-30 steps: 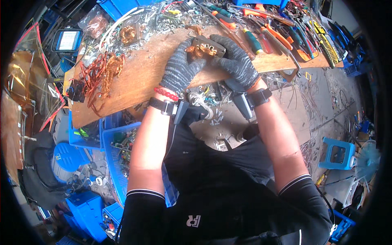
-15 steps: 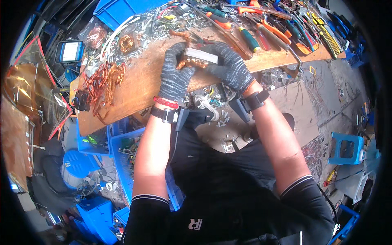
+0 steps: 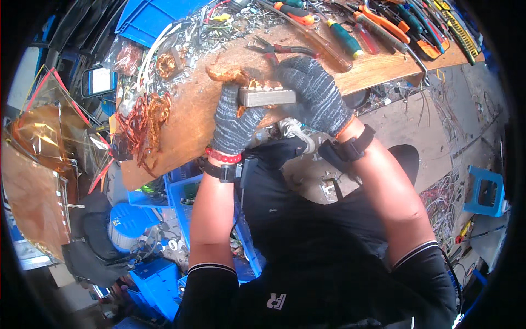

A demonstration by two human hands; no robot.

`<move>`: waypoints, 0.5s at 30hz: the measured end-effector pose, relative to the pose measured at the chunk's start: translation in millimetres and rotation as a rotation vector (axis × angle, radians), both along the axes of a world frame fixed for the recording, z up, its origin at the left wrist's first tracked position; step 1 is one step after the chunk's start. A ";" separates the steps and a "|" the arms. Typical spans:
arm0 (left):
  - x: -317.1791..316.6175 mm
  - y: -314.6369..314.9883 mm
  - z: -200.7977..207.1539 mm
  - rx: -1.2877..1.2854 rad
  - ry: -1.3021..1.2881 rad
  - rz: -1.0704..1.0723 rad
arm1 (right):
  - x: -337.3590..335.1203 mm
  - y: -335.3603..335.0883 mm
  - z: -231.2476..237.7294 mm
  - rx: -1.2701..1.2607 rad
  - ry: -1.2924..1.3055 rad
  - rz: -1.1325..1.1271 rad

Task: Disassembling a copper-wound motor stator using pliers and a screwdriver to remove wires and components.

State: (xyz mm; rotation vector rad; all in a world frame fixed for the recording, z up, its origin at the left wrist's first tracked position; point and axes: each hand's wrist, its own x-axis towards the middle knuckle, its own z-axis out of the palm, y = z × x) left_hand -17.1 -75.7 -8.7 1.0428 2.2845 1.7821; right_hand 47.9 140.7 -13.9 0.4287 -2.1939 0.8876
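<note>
A laminated metal core (image 3: 268, 98) with copper windings (image 3: 264, 85) is held just above the near edge of the wooden bench, its pale flat side toward me. In a striped grey glove, my left hand (image 3: 234, 118) closes around its left end, and loose copper strands (image 3: 226, 73) stick out above the fingers. My right hand (image 3: 313, 93), gloved the same, is curled at the core's right end; its fingertips are partly hidden and slightly smeared. Beyond the core, a pair of pliers (image 3: 269, 50) with dark-and-red handles lies with jaws apart.
Red and copper-coloured wire bundles (image 3: 148, 123) lie at the bench's left. Small metal scraps (image 3: 230, 30) cover its far side. Screwdrivers, including a green-handled one (image 3: 345, 39), and other tools line the right. Blue crates (image 3: 178, 197) stand below; a blue stool (image 3: 485, 191) is at right.
The core has tilted, so its side and the copper along its top now show. My right hand has shifted slightly, and the pliers have come into clearer view. The whole view has swung.
</note>
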 end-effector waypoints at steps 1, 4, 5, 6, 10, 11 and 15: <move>0.5 1.8 1.5 -0.069 0.048 0.025 | 1.2 0.9 -0.6 0.026 0.021 -0.002; -3.8 3.6 -10.5 -0.009 0.130 0.051 | -0.1 -0.3 1.1 0.005 0.005 0.045; -1.4 4.2 -8.4 -0.002 0.141 0.057 | -0.5 -0.6 1.1 0.001 -0.003 0.061; 5.1 2.1 -3.1 -0.035 0.068 0.044 | -0.5 0.3 5.6 0.003 -0.030 0.076; 7.0 -0.8 -0.6 -0.131 0.071 0.097 | -1.3 11.6 13.2 -0.092 -0.114 0.233; 3.6 -1.4 -0.8 -0.143 0.069 0.087 | -2.8 15.3 12.2 -0.105 -0.115 0.224; -4.6 -15.1 -6.4 -0.609 0.650 0.012 | -3.7 19.9 24.1 -0.242 -0.229 0.440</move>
